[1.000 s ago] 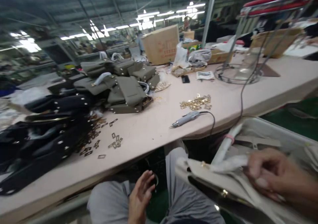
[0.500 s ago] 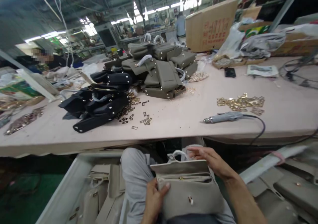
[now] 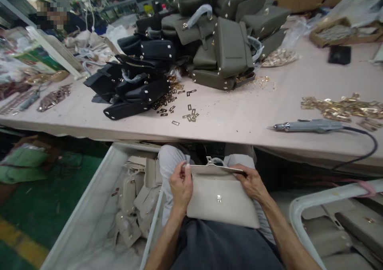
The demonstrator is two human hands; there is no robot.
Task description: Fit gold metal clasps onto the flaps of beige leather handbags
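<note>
Head view: lying across the lap, just below the near edge of the pale worktable (image 3: 227,122), a beige handbag (image 3: 221,198) with its long axis running left to right, its wrapped handle (image 3: 214,161) pointing away toward the table and a small metal clasp (image 3: 219,198) showing on the flap facing up. Gripping the bag's upper left corner, the left hand (image 3: 180,184), fingers curled nearly closed, thumb and fingertips pinching the top edge. Pressing on the bag's upper right corner, the right hand (image 3: 251,182), fingers bent and partly closed over the rim; how firmly it is gripping, cannot tell. Left of the bag, standing on the green floor, a white bin (image 3: 89,210) holding more beige bag pieces (image 3: 134,198). Right of the bag, another white bin (image 3: 317,200). Beyond the bag, lying on the table, a grey corded power tool (image 3: 308,125) pointing left, a heap of gold hardware (image 3: 341,107) behind it, small metal buckles (image 3: 179,110) scattered near a pile of black bags (image 3: 134,82), and a stack of olive bags (image 3: 221,34) farther back. Nothing lying between hands and bag.
</note>
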